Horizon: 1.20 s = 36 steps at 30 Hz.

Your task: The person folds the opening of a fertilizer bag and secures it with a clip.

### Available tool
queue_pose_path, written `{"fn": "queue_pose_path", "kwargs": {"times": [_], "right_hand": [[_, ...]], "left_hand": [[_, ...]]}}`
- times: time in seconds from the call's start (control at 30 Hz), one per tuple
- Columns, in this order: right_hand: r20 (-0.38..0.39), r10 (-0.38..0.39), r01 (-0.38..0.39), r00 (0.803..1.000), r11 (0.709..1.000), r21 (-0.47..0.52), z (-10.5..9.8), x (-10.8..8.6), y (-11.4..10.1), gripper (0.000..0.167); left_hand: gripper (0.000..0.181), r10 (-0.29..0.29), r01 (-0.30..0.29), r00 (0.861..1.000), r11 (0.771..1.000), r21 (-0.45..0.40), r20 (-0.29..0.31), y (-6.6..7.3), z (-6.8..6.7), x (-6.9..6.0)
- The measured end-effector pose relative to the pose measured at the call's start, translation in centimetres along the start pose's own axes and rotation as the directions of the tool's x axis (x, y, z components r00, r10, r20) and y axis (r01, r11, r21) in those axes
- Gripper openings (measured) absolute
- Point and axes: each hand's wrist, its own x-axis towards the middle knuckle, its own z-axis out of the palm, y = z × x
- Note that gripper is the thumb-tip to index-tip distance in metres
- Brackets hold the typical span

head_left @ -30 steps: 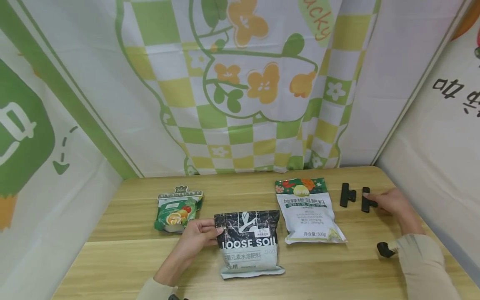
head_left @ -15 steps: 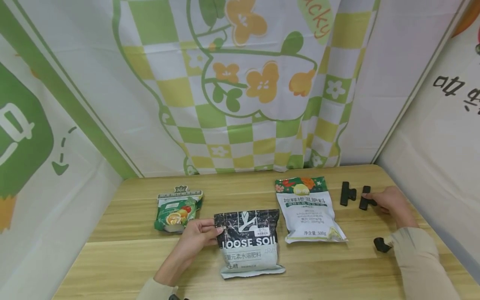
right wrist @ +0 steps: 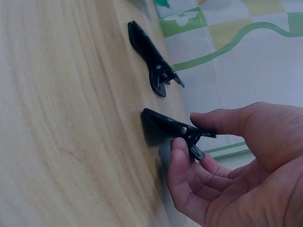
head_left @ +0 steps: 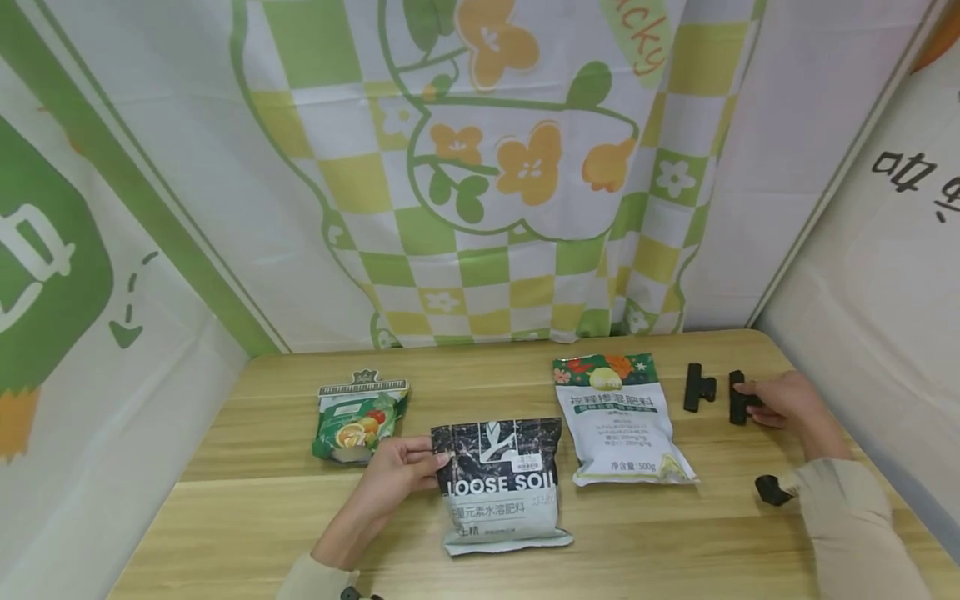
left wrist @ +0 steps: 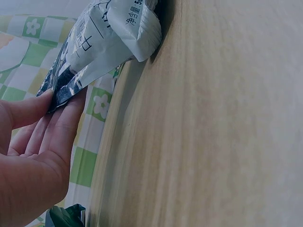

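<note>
My left hand [head_left: 405, 467] pinches the upper left edge of a black and pale grey LOOSE SOIL bag [head_left: 502, 500], thumb in front and fingers behind. In the left wrist view that bag [left wrist: 90, 52] leans with its pinched edge off the wooden surface. At the far right, my right hand [head_left: 783, 404] grips a black clip [head_left: 738, 398] by its handles, between thumb and fingers. The right wrist view has this clip [right wrist: 163, 125] with its jaws together, close to the table. A second black clip [right wrist: 150, 56] lies beside it, untouched.
A white and green fertilizer bag [head_left: 622, 433] lies between the soil bag and the clips. Back left is a small green pouch [head_left: 356, 429] with a crown-topped clip [head_left: 365, 383] across its top. The wooden table [head_left: 247, 517] ends at a patterned curtain [head_left: 480, 283].
The head view shifts slightly. My right hand stays at the same clip, which has turned slightly in its fingers; the left hand and soil bag keep their places.
</note>
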Motion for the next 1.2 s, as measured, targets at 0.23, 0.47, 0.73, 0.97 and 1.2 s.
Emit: {"fn": "queue_pose_path", "kwargs": {"times": [0.23,0.47,0.73,0.97,1.2], "right_hand": [[0.106,-0.081,0.076,0.991,0.996,0.046,-0.5,0.0,-0.6,0.052],[0.147,-0.169,0.169,0.975,0.986,0.015,-0.7,-0.6,-2.3,0.064],[0.194,-0.262,0.273,0.945,0.961,-0.036,0.2,-0.7,-4.3,0.078],[0.213,-0.334,0.355,0.918,0.932,-0.068,1.8,-1.3,-6.6,0.067],[0.198,-0.330,0.362,0.923,0.919,-0.155,3.1,-1.9,-8.0,0.077]], "left_hand": [[0.035,0.001,-0.001,1.000,1.000,-0.004,-0.002,0.1,0.1,-0.1],[0.033,0.005,-0.005,1.000,1.000,-0.006,-0.009,0.3,0.1,-0.1],[0.034,0.000,0.000,1.000,1.000,-0.008,-0.008,0.2,0.2,-0.1],[0.034,-0.004,0.004,1.000,1.000,-0.004,-0.023,0.2,0.2,0.1],[0.035,-0.007,0.007,1.000,1.000,-0.003,-0.021,0.1,0.2,0.0]]}}
